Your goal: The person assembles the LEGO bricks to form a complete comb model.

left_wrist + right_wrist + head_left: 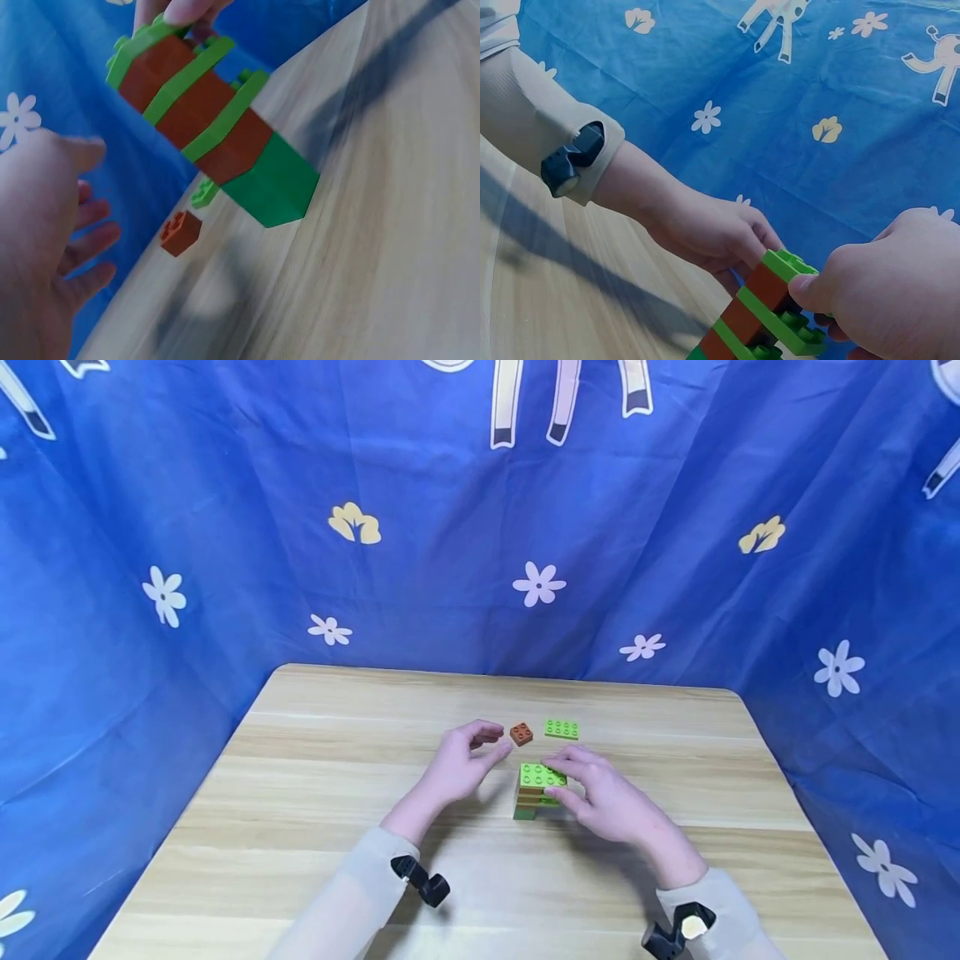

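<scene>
A tower of toy building bricks [529,793] stands on the table, with a dark green brick [276,184] at its base. Above that, brown bricks alternate with thin bright green plates that stick out to one side. My right hand [600,793] pinches the top green plate [534,774] at its right end, thumb on the near side, fingers across the top and far side. To the tower's left, my left hand [461,767] hovers apart from it, fingers loosely bent and holding nothing; the left wrist view shows its fingers spread.
Behind the tower lie a loose brown brick [521,734] and a loose bright green plate [562,729]. The wooden table [300,827] runs back to a blue patterned cloth [450,568], which hangs at the rear and both sides.
</scene>
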`<state>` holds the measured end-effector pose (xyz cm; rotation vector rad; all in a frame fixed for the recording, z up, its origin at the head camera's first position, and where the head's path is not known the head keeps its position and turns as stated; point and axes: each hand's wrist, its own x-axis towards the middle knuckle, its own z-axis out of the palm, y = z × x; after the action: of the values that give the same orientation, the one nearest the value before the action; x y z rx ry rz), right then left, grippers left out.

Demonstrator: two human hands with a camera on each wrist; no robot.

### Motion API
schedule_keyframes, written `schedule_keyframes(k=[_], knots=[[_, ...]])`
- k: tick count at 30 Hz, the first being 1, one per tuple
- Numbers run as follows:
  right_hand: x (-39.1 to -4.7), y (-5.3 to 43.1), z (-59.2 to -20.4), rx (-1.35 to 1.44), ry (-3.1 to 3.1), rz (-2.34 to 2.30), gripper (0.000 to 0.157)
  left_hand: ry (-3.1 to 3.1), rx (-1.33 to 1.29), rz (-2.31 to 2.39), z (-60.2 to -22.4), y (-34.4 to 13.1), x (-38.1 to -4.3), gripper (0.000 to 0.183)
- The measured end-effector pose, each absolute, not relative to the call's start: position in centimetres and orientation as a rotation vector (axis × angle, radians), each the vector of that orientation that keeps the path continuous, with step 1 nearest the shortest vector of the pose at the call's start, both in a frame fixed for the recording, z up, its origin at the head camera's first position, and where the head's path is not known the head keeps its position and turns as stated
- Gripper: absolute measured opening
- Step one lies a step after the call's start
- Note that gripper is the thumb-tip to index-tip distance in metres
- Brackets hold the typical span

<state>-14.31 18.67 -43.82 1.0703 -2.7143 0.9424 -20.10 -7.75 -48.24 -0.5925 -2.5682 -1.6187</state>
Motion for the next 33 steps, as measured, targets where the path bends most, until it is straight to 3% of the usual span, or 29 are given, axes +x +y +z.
schedule_keyframes(k=[20,33], knots=[[-14.4,18.6,-43.4,1.080,-2.719,0.954,0.041,-2.743,-0.603,-1.229,-51.0,-7.4,-23.6,0.062],[-14.3,18.7,-43.9,1.069,-2.727,0.944,0.042,-2.817,-0.593,-1.158,-52.0,-5.5,-24.6,0.062]])
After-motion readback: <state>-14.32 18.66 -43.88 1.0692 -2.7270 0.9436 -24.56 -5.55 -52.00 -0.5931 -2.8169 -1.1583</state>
